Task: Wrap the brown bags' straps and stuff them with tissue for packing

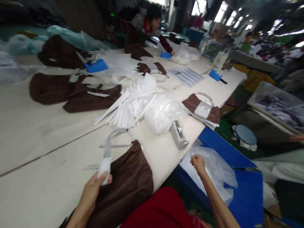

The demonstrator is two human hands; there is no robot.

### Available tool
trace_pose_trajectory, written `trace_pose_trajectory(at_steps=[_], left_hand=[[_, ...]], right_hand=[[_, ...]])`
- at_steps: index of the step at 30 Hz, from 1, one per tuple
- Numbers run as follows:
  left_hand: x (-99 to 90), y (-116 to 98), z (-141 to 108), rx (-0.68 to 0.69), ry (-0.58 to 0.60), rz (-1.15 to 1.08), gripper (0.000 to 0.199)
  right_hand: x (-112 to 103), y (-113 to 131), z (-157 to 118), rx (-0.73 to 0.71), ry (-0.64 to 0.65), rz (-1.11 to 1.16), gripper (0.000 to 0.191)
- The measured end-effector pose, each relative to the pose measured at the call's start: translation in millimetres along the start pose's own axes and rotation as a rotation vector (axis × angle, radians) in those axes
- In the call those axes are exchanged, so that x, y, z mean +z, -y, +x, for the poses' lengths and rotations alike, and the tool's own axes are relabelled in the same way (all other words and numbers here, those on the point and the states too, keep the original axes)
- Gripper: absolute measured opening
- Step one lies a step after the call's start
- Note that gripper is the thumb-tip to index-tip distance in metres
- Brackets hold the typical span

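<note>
A brown bag (133, 177) lies at the table's front edge, its strap partly wrapped in white material. My left hand (97, 185) is closed on the wrapped strap (104, 166), thumb on top, above the bag's left side. Away to the right, my right hand (197, 161) hangs over a blue box (247, 186) lined with white plastic sheets (213, 164); its fingers are curled together, and whatever they may hold is too small to make out. A grey tape dispenser (178, 135) stands near the table edge, beside a clear plastic bag (162, 112).
White foam strips (128, 104) are heaped mid-table. More brown bags (54, 87) lie at the left, and a wrapped one (201, 107) at the right edge. Across the table (47, 136) a person (147, 28) reaches toward a blue object (165, 54). A round stool (245, 135) stands at the right.
</note>
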State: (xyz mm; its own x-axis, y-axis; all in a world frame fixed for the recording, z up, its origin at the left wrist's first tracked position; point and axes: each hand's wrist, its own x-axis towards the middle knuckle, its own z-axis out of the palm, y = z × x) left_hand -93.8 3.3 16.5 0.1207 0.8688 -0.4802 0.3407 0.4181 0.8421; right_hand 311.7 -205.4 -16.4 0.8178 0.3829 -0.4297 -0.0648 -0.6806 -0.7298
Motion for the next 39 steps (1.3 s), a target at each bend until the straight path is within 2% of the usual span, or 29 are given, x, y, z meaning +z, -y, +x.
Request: trace_pose_trajectory(at_steps=[2,4,8,11,13,15,19,29,32,36,39], left_hand=[[5.0,-4,-9,0.067,0.040,-0.001,0.043],[8.9,-7,-14,0.108,0.051,-0.037,0.040],[10.1,-5,-17,0.070,0.056,-0.102,0.033],[9.4,-4,-22,0.098,0.080,-0.108,0.031],[8.9,-4,-24,0.123,0.095,-0.122,0.031],[8.6,-2,-25,0.130,0.113,-0.163,0.031],[7.9,1,-24,0.126,0.128,-0.248,0.031],[0.6,7,-26,0.129,0.208,-0.354,0.027],[2.1,7,-28,0.145,0.181,-0.365,0.033],[4.9,8,-31,0.135,0.109,-0.359,0.039],[3.7,9,-31,0.116,0.118,-0.396,0.039]], right_hand=[[11,6,-22,-0.035,0.180,0.085,0.019],[36,27,-44,-0.102,0.457,0.226,0.023],[113,98,-92,-0.266,1.004,0.366,0.026],[167,138,-120,-0.343,1.225,0.364,0.029],[195,149,-130,-0.359,1.283,0.323,0.033],[215,150,-135,-0.353,1.302,0.252,0.037],[237,140,-137,-0.323,1.243,0.130,0.044],[244,132,-142,-0.295,1.257,0.160,0.045],[243,134,-141,-0.300,1.269,0.157,0.045],[237,139,-133,-0.257,1.382,0.132,0.036],[237,139,-128,-0.204,1.443,0.118,0.030]])
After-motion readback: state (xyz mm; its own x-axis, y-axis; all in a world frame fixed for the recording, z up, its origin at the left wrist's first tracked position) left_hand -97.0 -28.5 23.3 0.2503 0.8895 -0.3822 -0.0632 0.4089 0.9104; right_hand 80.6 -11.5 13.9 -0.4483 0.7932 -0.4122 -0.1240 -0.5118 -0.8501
